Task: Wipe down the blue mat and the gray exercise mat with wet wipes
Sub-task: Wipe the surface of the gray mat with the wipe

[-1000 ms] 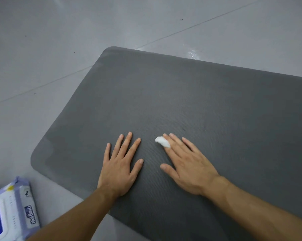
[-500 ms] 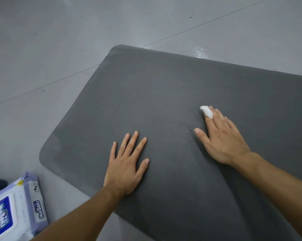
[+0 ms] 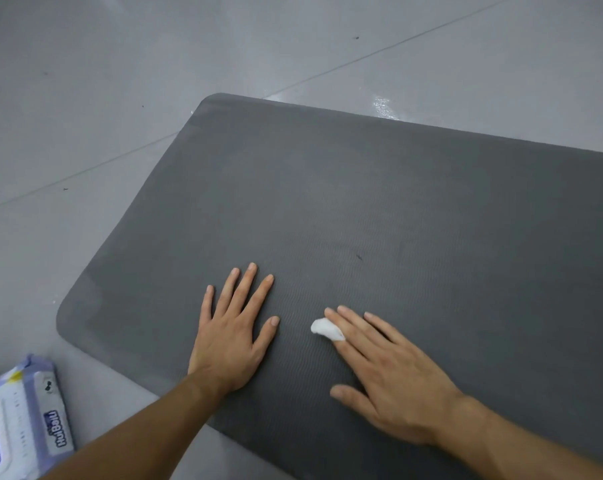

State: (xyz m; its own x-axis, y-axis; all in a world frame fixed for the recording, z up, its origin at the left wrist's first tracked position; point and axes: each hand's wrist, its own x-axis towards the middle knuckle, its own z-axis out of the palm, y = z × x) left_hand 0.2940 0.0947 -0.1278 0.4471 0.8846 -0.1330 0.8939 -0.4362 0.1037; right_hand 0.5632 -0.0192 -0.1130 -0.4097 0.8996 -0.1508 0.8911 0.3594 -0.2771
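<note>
Item: gray exercise mat point(image 3: 397, 202). It is laid flat on a gray tiled floor point(image 3: 85, 98). One rounded end is turned to the left, and the mat is cut off by the right and near edges of the view. A fine ribbed texture is seen on its surface, and a small dark speck point(image 3: 359, 257) is noted near the middle.

Item: left hand point(image 3: 229, 341). It is placed palm down on the near part of the mat. The fingers are straight and spread, and nothing is held.

Item: right hand point(image 3: 393, 386). It is placed palm down just right of the left hand. The fingers are extended and held close together, with the thumb set apart.

Item: wet wipe point(image 3: 326, 330). This small white wad is pressed against the mat under the forefinger of the right hand. Part of it is exposed at the left of that finger, between the two hands.

Item: pack of wet wipes point(image 3: 23, 420). Lavender and white with a blue label, it is laid on the floor at the near left, apart from the mat and partly cut off by the frame.
</note>
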